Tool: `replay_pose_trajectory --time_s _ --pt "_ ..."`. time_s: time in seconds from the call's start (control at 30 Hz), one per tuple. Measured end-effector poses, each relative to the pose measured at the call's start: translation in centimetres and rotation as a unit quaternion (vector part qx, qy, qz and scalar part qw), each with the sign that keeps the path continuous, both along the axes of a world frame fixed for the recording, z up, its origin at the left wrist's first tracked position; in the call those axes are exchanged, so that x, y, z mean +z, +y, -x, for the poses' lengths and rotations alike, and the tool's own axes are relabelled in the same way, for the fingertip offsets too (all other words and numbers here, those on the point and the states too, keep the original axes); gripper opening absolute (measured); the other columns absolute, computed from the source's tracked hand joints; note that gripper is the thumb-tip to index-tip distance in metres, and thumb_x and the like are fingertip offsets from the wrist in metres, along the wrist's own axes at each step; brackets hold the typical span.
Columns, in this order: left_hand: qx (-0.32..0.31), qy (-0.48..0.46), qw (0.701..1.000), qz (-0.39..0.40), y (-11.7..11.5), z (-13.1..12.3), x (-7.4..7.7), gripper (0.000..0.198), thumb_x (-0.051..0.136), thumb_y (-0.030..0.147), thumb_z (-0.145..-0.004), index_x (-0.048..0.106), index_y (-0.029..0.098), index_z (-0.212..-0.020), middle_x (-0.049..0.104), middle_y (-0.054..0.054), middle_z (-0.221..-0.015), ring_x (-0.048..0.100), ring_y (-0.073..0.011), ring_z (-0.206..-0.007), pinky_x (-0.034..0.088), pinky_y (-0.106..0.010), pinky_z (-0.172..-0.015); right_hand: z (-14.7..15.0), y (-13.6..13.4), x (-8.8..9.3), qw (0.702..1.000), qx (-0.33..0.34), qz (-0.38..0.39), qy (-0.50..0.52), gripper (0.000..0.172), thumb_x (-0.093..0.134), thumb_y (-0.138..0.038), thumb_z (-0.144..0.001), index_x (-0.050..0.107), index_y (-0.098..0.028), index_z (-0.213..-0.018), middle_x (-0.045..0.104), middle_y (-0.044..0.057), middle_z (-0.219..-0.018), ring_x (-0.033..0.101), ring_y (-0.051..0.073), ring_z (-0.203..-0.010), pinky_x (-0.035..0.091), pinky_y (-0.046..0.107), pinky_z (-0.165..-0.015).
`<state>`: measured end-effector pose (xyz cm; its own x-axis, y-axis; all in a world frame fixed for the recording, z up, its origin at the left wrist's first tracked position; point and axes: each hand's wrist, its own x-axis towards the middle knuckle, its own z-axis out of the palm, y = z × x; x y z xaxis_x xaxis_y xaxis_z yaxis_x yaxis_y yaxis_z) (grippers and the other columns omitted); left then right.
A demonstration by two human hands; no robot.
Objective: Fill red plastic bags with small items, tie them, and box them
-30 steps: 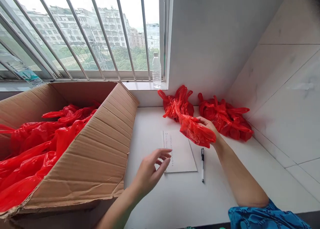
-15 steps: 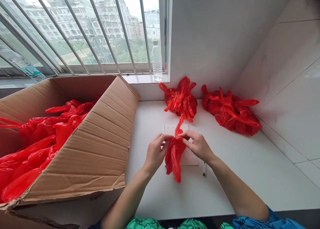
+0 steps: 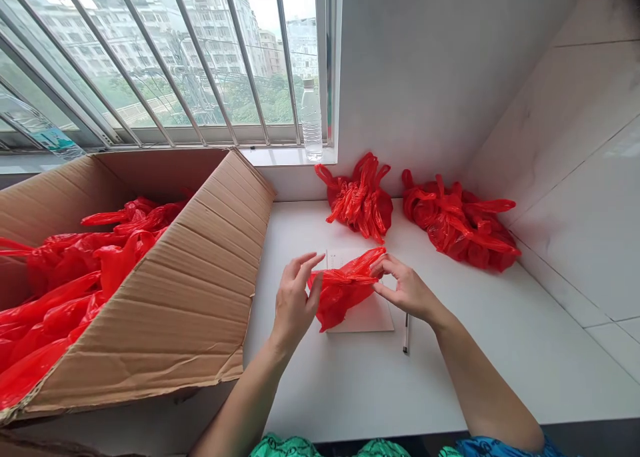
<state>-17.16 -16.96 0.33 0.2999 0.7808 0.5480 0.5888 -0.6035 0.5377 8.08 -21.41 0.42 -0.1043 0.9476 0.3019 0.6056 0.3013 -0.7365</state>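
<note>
A crumpled red plastic bag [image 3: 346,290] is bunched between my two hands, above a white sheet or pad on the counter. My right hand [image 3: 407,287] has its fingers curled at the bag's right end and appears to grip it. On the other side, my left hand [image 3: 296,297] is open, thumb and fingers apart, close against the bag's left edge. The white pad [image 3: 370,317] is partly covered by the bag. A pen [image 3: 405,336] lies just right of the pad, below my right wrist.
Left of my arm stands a big cardboard box [image 3: 185,290] holding many red plastic bags [image 3: 70,277]. Two red bag bundles [image 3: 361,200] [image 3: 463,224] rest on the white counter [image 3: 500,350] near the wall. A water bottle [image 3: 312,120] stands on the sill by the barred window.
The bag's long ends no longer hang down and reach up; it now spreads sideways between my hands. My left hand has moved left and opened from its pinch. My right hand shifted slightly right.
</note>
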Motion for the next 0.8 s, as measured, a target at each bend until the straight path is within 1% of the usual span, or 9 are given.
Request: replay_pose_trajectory --time_s 0.07,0.13,0.27,0.33,0.43,0.53,0.6,0.7,0.8 --pt "-0.031 0.06 0.997 -0.041 -0.5 -0.6 0.2 0.027 0.054 0.029 -0.096 0.064 0.029 -0.122 0.064 -0.005 -0.123 0.059 -0.0236 -0.111 0.045 -0.04 -0.096 0.4 -0.1 0.1 1.0 0.006 -0.006 -0.016 0.016 0.065 -0.04 -0.086 0.06 -0.025 -0.085 0.063 0.003 -0.094 0.061 0.021 -0.085 0.05 0.036 -0.081" --pt "-0.049 0.114 0.991 -0.058 -0.6 -1.1 0.0 0.019 0.058 0.029 -0.095 0.067 0.028 -0.112 0.07 -0.003 -0.112 0.06 -0.0235 -0.105 0.042 -0.04 -0.094 0.8 -0.2 0.1 0.999 0.0 -0.024 -0.026 0.024 0.065 -0.047 -0.087 0.059 -0.025 -0.081 0.063 0.003 -0.09 0.06 0.02 -0.082 0.05 0.035 -0.076" --pt "-0.051 0.133 0.988 -0.06 -0.1 -1.5 -1.1 0.012 0.057 0.028 -0.096 0.069 0.025 -0.099 0.073 -0.001 -0.092 0.063 -0.0194 -0.088 0.041 -0.035 -0.084 2.3 -0.1 -0.7 0.992 -0.052 -0.099 -0.059 0.027 0.06 -0.047 -0.092 0.059 -0.025 -0.076 0.063 0.003 -0.083 0.057 0.018 -0.069 0.047 0.032 -0.067" --pt "-0.067 0.111 0.988 -0.081 0.0 -1.6 -1.3 0.012 0.057 0.027 -0.097 0.068 0.024 -0.099 0.073 -0.001 -0.09 0.063 -0.0181 -0.086 0.042 -0.033 -0.08 3.1 0.1 -1.1 0.986 -0.065 -0.13 -0.076 0.022 0.06 -0.045 -0.092 0.061 -0.025 -0.083 0.065 0.003 -0.082 0.056 0.017 -0.066 0.045 0.032 -0.065" --pt "-0.09 0.07 0.986 -0.118 -0.4 -1.8 -1.2 0.011 0.058 0.023 -0.097 0.068 0.024 -0.097 0.074 0.001 -0.091 0.063 -0.0163 -0.086 0.043 -0.032 -0.08 3.9 -0.1 -1.2 0.986 -0.038 -0.136 -0.085 0.017 0.057 -0.04 -0.095 0.066 -0.024 -0.097 0.068 0.002 -0.084 0.056 0.016 -0.066 0.044 0.031 -0.066" --pt "-0.084 0.032 0.989 -0.117 -0.7 -1.7 -0.9 0.01 0.059 0.02 -0.095 0.067 0.023 -0.089 0.074 0.003 -0.087 0.064 -0.0156 -0.083 0.044 -0.032 -0.081 3.4 -0.6 -0.8 0.994 -0.025 -0.106 -0.023 0.019 0.055 -0.038 -0.097 0.07 -0.026 -0.094 0.066 0.001 -0.079 0.056 0.016 -0.067 0.044 0.029 -0.064" --pt "-0.063 -0.01 0.994 -0.091 -0.7 -1.3 -0.8 0.011 0.059 0.019 -0.095 0.065 0.022 -0.086 0.074 0.003 -0.087 0.064 -0.0155 -0.083 0.045 -0.031 -0.08 2.2 -0.8 -0.8 0.992 -0.071 -0.087 0.055 0.021 0.058 -0.041 -0.094 0.07 -0.025 -0.088 0.065 0.001 -0.077 0.056 0.016 -0.068 0.045 0.028 -0.063" --pt "-0.008 -0.096 0.995 -0.036 -0.5 -0.4 -0.6 0.008 0.058 0.018 -0.095 0.064 0.022 -0.09 0.073 0.0 -0.089 0.065 -0.0158 -0.086 0.048 -0.03 -0.078 -0.1 -0.6 -1.7 0.968 -0.183 -0.067 0.156 0.023 0.062 -0.045 -0.089 0.066 -0.023 -0.086 0.064 0.001 -0.077 0.057 0.016 -0.067 0.047 0.028 -0.063" --pt "0.027 -0.133 0.991 0.007 -0.8 0.1 -0.4 0.012 0.053 0.018 -0.095 0.064 0.021 -0.099 0.071 -0.003 -0.096 0.065 -0.017 -0.092 0.05 -0.03 -0.08 -1.3 -0.2 -2.5 0.967 -0.198 -0.045 0.155 0.026 0.061 -0.049 -0.087 0.065 -0.023 -0.088 0.066 0.002 -0.082 0.06 0.019 -0.074 0.049 0.03 -0.068"
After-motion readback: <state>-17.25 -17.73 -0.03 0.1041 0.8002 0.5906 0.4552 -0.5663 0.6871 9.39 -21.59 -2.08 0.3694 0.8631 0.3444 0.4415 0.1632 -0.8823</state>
